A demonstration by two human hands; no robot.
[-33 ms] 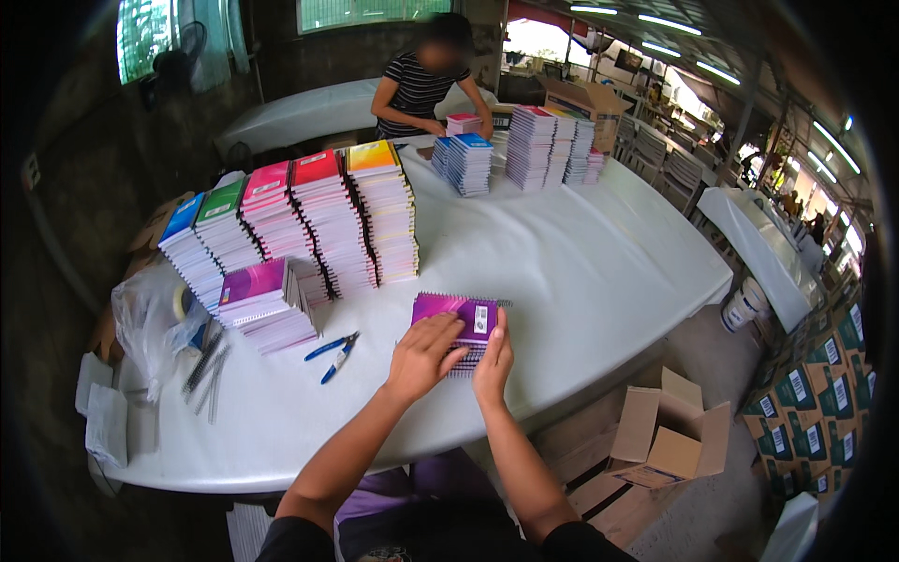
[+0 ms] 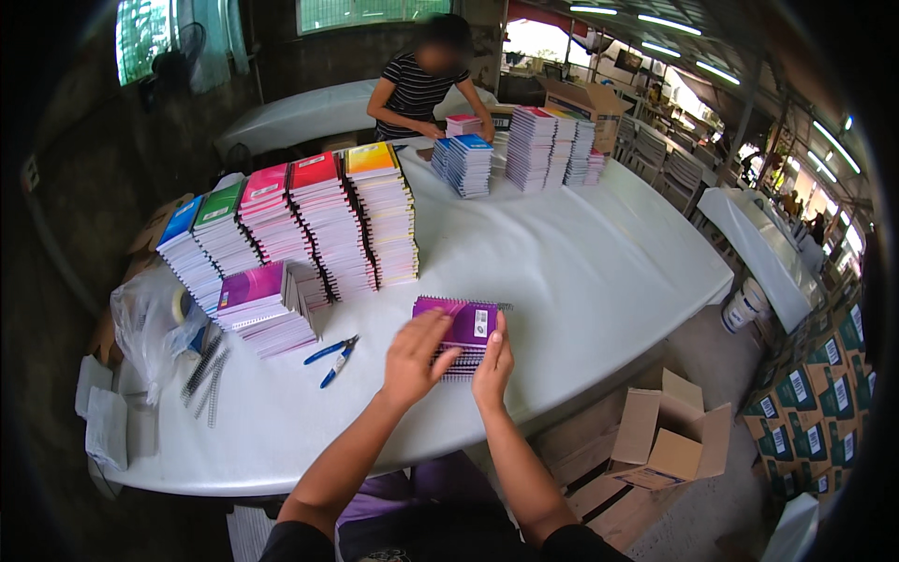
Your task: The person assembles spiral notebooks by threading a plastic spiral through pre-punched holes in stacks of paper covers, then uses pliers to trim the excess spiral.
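Nothing has shifted between the two head pictures, both taken at the same instant: both hands sit as they did on the purple notebook [image 2: 461, 330], so the squaring-up of that small pile looks, by my reading, still in hand; left hand [image 2: 414, 361] lies flat on the cover with fingers spread and loosely bent, pressing rather than gripping; right hand [image 2: 492, 365] stands edge-on against the pile's near right side, fingers straight and together, closed around nothing; the notebook lies on the white table [image 2: 581, 272], near its front edge, just right of the blue pliers [image 2: 332, 361]; to the left rise coloured stacks [image 2: 318, 225], close but not touching, with a lower purple stack [image 2: 262, 304] before them; loose wire coils [image 2: 204, 375] and a plastic bag [image 2: 150, 323] crowd the left rim; open tabletop runs right and ahead; a person [image 2: 421, 89] works at the far end; open cartons [image 2: 670, 436] sit below the right edge.
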